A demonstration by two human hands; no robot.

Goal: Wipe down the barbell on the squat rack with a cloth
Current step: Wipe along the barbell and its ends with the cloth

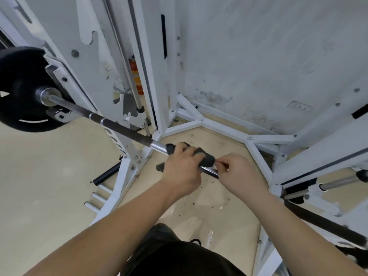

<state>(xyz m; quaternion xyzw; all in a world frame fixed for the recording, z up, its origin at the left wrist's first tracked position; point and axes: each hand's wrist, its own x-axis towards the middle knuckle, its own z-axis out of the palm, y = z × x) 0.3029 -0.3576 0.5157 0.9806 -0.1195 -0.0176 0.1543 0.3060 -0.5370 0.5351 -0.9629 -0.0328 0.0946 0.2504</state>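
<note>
White squat rack (pixel 139 62) framing stands on a tan floor (pixel 39 186) and carries the barbell (pixel 123 129), which runs diagonally from a black plate (pixel 20 86). Left hand (pixel 182 170) is closed over a dark cloth (pixel 206 158) wrapped around the bar. Right hand (pixel 239 174), just beside it, pinches the cloth's end with fingers curled.

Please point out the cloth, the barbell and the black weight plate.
cloth (pixel 207 159): head view, on its dark fold wrapped around the bar.
barbell (pixel 123 130): head view, on its bare dark shaft.
black weight plate (pixel 18 76): head view, on its face.
</note>
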